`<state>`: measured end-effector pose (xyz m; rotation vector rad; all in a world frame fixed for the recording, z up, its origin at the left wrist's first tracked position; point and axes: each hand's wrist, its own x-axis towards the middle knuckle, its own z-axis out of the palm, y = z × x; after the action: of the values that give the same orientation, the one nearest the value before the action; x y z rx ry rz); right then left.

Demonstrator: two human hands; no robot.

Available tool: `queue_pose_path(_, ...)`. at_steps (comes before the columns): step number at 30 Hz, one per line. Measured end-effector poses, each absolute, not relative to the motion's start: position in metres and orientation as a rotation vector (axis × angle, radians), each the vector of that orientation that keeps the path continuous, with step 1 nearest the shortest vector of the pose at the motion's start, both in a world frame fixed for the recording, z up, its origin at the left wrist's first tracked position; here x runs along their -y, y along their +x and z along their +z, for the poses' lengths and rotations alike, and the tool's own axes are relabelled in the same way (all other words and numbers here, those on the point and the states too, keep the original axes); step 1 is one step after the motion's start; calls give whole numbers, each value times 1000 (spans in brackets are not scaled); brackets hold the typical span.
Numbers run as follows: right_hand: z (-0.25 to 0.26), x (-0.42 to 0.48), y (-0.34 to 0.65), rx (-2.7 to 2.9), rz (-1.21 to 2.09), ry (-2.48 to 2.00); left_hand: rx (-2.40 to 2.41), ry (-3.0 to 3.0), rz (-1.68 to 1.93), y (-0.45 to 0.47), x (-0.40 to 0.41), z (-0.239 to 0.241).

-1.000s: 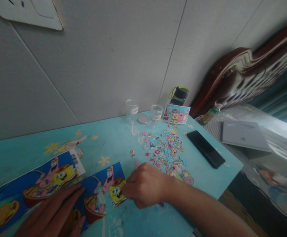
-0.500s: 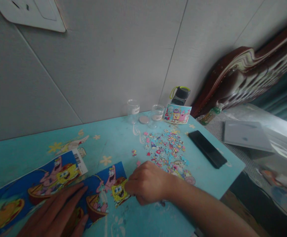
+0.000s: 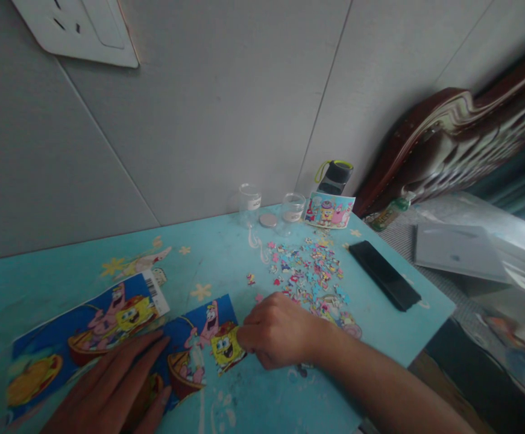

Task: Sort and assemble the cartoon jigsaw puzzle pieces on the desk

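Observation:
My left hand lies flat with fingers stretched out, pressing on the lower left part of a partly built cartoon jigsaw on the turquoise table. My right hand is curled, its fingertips pinched at the right edge of that jigsaw, by the yellow character. What the fingers hold is hidden. A printed reference picture with a barcode lies left of the jigsaw. A heap of loose puzzle pieces is spread just beyond my right hand.
Two small clear jars and a round lid stand by the wall, beside a small cartoon card and a dark bottle. A black phone lies near the table's right edge. A bed with a carved headboard is at right.
The view has shifted slightly, so everything sits a bit further right in the frame. My right hand stays pinched at the jigsaw's right edge; my left hand stays flat.

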<state>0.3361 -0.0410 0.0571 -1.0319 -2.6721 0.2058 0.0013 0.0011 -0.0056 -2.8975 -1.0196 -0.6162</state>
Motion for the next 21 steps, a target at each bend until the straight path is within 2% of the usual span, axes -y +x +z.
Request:
queue_pose_path(9, 74, 40, 347, 2552, 44, -1086, 1085, -2896, -430, -1, 3, -8)
queue_pose_path(13, 95, 54, 393, 2118, 33, -1497, 1097, -2889, -456, 1, 3, -7)
queue_pose_path(17, 92, 84, 463, 1588, 3, -2088, 1103, -2887, -521, 4, 4, -9)
queue_pose_path(21, 74, 104, 510, 1514, 232, -2351, 1127, -2896, -561, 7, 5, -10)
